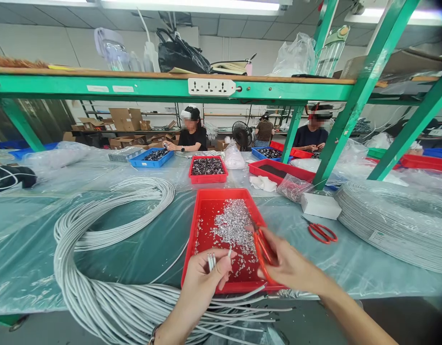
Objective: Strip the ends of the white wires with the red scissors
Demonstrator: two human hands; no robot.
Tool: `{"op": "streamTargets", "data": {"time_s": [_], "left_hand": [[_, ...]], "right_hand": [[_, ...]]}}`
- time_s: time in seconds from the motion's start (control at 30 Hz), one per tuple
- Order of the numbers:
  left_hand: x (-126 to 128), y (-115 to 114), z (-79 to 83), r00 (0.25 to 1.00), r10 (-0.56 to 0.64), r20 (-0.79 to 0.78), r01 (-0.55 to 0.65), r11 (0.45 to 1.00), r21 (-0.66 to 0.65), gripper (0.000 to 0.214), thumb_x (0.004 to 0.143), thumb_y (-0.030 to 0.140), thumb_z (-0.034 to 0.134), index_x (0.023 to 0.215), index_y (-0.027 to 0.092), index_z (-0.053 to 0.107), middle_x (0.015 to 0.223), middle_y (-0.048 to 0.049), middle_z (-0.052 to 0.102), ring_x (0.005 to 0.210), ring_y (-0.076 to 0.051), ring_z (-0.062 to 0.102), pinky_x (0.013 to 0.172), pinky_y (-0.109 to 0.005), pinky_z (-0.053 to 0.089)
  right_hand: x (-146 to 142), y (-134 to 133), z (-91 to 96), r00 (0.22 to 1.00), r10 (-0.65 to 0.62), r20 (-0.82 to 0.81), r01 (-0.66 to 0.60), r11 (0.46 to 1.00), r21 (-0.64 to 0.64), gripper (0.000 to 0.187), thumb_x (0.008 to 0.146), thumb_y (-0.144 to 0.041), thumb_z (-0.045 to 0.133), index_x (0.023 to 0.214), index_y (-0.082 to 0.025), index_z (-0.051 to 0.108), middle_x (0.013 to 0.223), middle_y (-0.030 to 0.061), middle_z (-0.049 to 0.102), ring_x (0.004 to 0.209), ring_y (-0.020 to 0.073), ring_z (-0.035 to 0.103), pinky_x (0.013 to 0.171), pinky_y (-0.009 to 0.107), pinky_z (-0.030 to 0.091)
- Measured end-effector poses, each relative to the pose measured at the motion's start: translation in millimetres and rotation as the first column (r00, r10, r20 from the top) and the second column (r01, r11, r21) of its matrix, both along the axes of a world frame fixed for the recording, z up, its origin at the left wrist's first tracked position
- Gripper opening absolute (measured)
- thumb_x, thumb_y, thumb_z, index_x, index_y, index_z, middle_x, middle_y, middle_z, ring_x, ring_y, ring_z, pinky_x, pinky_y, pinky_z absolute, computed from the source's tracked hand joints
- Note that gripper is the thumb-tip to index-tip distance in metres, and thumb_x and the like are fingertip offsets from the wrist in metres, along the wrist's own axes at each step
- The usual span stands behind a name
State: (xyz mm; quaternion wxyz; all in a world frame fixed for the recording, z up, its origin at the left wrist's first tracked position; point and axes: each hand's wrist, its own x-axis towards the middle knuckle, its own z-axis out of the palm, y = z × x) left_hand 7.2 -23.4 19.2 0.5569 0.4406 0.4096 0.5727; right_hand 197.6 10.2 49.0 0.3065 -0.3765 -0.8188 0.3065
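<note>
My left hand [203,280] is closed in a pinch on the ends of a few thin white wires [211,261], held over the near edge of a red tray [206,201]. My right hand [289,266] grips red-handled scissors [262,249] just right of the wire ends, above the tray. The tray holds a heap of small silvery-white wire clippings [233,225]. More white wires [242,306] fan out below my hands from a large coil [98,249] on the left.
A second pair of red scissors [322,232] and a white box [319,205] lie right of the tray. Another wire coil [397,220] sits far right. Red and blue trays [207,168] of dark parts stand farther back, where people sit working. Green shelf posts [350,105] rise overhead.
</note>
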Motion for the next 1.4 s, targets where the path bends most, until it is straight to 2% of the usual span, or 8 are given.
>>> {"op": "streamTargets", "data": {"time_s": [0.17,0.47,0.7,0.83,1.0,1.13,1.23,1.4], "left_hand": [[-0.9,-1.4,1.8,0.994,-0.008,-0.107,0.008,1.0,0.005,0.039,0.063,0.049,0.069,0.069,0.012,0.061,0.039,0.0027,0.05,0.033,-0.006,0.038,0.035,-0.017,0.024],[0.8,-7.4,6.1,0.971,-0.041,-0.234,0.067,0.993,0.102,0.021,0.072,0.035,0.064,0.071,0.014,0.064,0.044,0.0057,0.045,0.035,-0.005,0.038,0.038,-0.017,0.03],[2.2,-9.9,11.4,0.963,0.062,-0.263,-0.023,0.989,0.148,0.01,0.063,0.021,0.071,0.061,0.015,0.064,0.05,0.0038,0.051,0.043,-0.006,0.045,0.044,-0.016,0.036],[-1.3,-9.1,7.3,0.981,-0.164,-0.1,0.165,0.986,0.005,0.025,0.069,0.036,0.068,0.066,0.012,0.063,0.042,0.0007,0.056,0.036,-0.008,0.047,0.038,-0.016,0.036],[-11.3,-5.0,-0.8,0.897,-0.429,0.103,0.432,0.902,-0.009,0.032,0.074,0.043,0.063,0.067,0.011,0.061,0.042,0.0024,0.051,0.029,-0.006,0.045,0.03,-0.012,0.031],[-14.6,-4.9,1.0,0.887,-0.439,0.145,0.44,0.898,0.024,0.032,0.076,0.043,0.061,0.067,0.013,0.059,0.042,0.0049,0.048,0.024,-0.003,0.04,0.026,-0.011,0.025],[-9.8,-6.7,5.8,0.942,-0.336,0.027,0.335,0.942,0.026,0.03,0.078,0.042,0.059,0.071,0.013,0.059,0.041,0.0052,0.049,0.028,-0.003,0.042,0.032,-0.011,0.031],[-1.0,-7.4,7.6,0.951,-0.265,-0.159,0.271,0.962,0.016,0.036,0.074,0.048,0.059,0.067,0.013,0.055,0.042,0.0039,0.05,0.035,-0.007,0.046,0.038,-0.015,0.038]], "right_hand": [[5.3,-32.9,15.6,0.949,0.161,0.27,-0.148,0.987,-0.068,0.032,0.065,-0.021,0.055,0.096,-0.015,0.051,0.065,0.0021,0.054,0.06,0.0183,0.049,0.054,0.029,0.042],[6.6,-34.7,22.6,0.915,0.232,0.331,-0.187,0.969,-0.161,0.022,0.074,-0.028,0.056,0.091,-0.017,0.048,0.072,0.0021,0.054,0.059,0.0149,0.045,0.052,0.027,0.037],[12.5,-35.7,24.1,0.881,0.248,0.403,-0.222,0.969,-0.112,0.015,0.085,-0.03,0.047,0.093,-0.018,0.047,0.076,0.004,0.054,0.063,0.0165,0.046,0.055,0.028,0.039],[10.0,-36.9,24.4,0.876,0.228,0.425,-0.226,0.973,-0.055,0.018,0.083,-0.022,0.049,0.1,-0.018,0.046,0.075,0.0034,0.055,0.064,0.0166,0.048,0.056,0.027,0.039],[9.3,-34.9,29.7,0.859,0.231,0.457,-0.252,0.967,-0.016,0.019,0.082,-0.018,0.049,0.101,-0.018,0.049,0.072,0.0027,0.055,0.063,0.0169,0.048,0.055,0.027,0.038],[10.1,-26.2,29.2,0.914,0.252,0.317,-0.239,0.968,-0.079,0.004,0.083,-0.02,0.049,0.083,-0.018,0.053,0.062,-0.0032,0.044,0.056,0.0125,0.04,0.05,0.023,0.033],[1.6,-20.6,20.8,0.985,0.175,0.008,-0.168,0.958,-0.231,0.012,0.082,-0.028,0.054,0.076,-0.017,0.056,0.056,-0.0071,0.031,0.049,0.0092,0.028,0.044,0.021,0.026],[-34.6,-21.7,6.5,0.906,-0.033,-0.422,-0.136,0.921,-0.364,0.026,0.07,-0.035,0.069,0.058,-0.016,0.054,0.048,-0.0083,0.029,0.044,0.0077,0.024,0.042,0.022,0.021]]}}
